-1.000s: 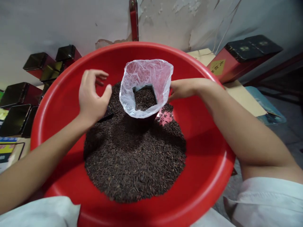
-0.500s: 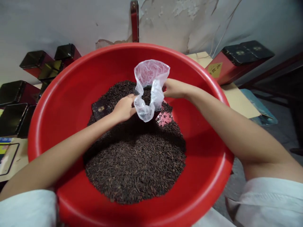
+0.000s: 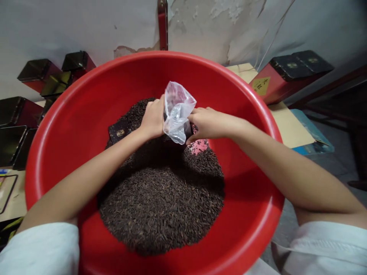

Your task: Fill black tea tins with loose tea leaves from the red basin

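The plastic bag (image 3: pixel 178 114) rises from the tin (image 3: pixel 188 129) in the red basin (image 3: pixel 246 152), its mouth bunched but seemingly not yet tucked in; the lid (image 3: pixel 119 130) lies off, on the leaves (image 3: pixel 163 206). The left hand's (image 3: pixel 154 118) hold (fingertips hidden) cannot be told; the right hand's (image 3: pixel 206 123) fingers half curl beside the tin, grip uncertain.

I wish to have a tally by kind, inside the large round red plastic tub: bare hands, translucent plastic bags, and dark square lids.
Bare left hand and bare right hand: 2
Translucent whitish plastic bag: 1
Dark square lid with gold marking: 1
Total: 4
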### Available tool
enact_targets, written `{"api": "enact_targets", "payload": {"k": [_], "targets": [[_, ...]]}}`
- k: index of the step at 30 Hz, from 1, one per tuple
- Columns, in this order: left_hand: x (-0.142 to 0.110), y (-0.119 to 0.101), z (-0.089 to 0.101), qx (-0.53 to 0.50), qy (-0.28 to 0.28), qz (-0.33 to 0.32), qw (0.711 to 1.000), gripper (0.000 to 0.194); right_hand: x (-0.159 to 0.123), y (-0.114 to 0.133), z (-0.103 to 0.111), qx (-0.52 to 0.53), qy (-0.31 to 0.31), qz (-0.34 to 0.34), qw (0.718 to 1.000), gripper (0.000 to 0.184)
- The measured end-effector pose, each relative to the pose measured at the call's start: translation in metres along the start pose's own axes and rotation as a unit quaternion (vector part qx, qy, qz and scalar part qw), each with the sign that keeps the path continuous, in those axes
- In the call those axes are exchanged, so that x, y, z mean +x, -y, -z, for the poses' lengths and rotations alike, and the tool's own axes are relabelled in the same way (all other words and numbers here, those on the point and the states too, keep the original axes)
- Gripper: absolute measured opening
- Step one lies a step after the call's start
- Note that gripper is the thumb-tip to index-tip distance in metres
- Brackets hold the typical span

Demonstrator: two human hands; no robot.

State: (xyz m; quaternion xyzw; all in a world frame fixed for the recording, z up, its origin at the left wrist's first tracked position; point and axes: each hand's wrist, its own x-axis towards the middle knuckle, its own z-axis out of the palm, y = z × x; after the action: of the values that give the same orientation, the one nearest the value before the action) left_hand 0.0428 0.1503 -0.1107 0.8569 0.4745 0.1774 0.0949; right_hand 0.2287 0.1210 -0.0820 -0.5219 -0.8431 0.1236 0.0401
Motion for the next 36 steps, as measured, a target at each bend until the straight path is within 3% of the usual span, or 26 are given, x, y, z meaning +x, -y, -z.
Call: {"api": "enact_targets", "payload": {"k": [3, 6, 9, 11, 14, 17, 19, 22, 25, 28, 33, 36], "targets": [[-0.002, 0.002, -0.006, 0.043, 0.04, -0.002, 0.998, 0.02, -0.001, 0.021, 0.001, -0.054, 0.052, -0.005, 0.997, 0.03], [-0.01, -0.003, -0.009, 0.069, 0.034, 0.012, 0.997, 0.017, 0.002, 0.03, 0.0, -0.038, 0.021, -0.003, 0.999, 0.005], [-0.018, -0.013, -0.006, 0.076, 0.011, 0.016, 0.997, 0.019, 0.006, 0.027, -0.004, 0.013, -0.003, -0.058, 0.998, 0.015], [-0.022, -0.018, 0.0, 0.046, 0.053, 0.0, 0.998, 0.024, 0.009, 0.022, -0.007, 0.08, -0.013, -0.103, 0.991, 0.019], [-0.021, -0.016, 0.013, -0.042, 0.144, -0.033, 0.988, 0.026, 0.014, 0.017, -0.016, 0.188, -0.036, -0.114, 0.975, 0.016], [-0.017, -0.005, 0.025, -0.138, 0.204, -0.038, 0.968, 0.022, 0.018, 0.014, -0.026, 0.31, -0.065, -0.147, 0.937, 0.008], [-0.014, 0.001, 0.028, -0.171, 0.217, -0.019, 0.961, 0.021, 0.02, 0.012, -0.032, 0.337, -0.114, -0.162, 0.921, 0.027], [-0.014, 0.003, 0.024, -0.141, 0.179, 0.006, 0.974, 0.019, 0.022, 0.01, -0.036, 0.239, -0.191, -0.101, 0.947, 0.033], [-0.015, -0.001, 0.016, -0.059, 0.09, -0.003, 0.994, 0.013, 0.024, 0.01, -0.039, 0.153, -0.164, -0.07, 0.972, 0.012], [-0.017, -0.005, 0.011, -0.022, 0.001, -0.012, 1.0, 0.01, 0.026, 0.012, -0.045, 0.123, -0.141, -0.098, 0.977, 0.013], [-0.012, -0.003, 0.005, -0.089, 0.014, 0.03, 0.995, 0.01, 0.031, 0.011, -0.051, 0.19, -0.107, -0.087, 0.972, 0.011], [-0.003, -0.001, -0.001, -0.129, -0.031, 0.076, 0.988, 0.011, 0.034, 0.009, -0.049, 0.27, -0.051, -0.108, 0.955, 0.01]]}}
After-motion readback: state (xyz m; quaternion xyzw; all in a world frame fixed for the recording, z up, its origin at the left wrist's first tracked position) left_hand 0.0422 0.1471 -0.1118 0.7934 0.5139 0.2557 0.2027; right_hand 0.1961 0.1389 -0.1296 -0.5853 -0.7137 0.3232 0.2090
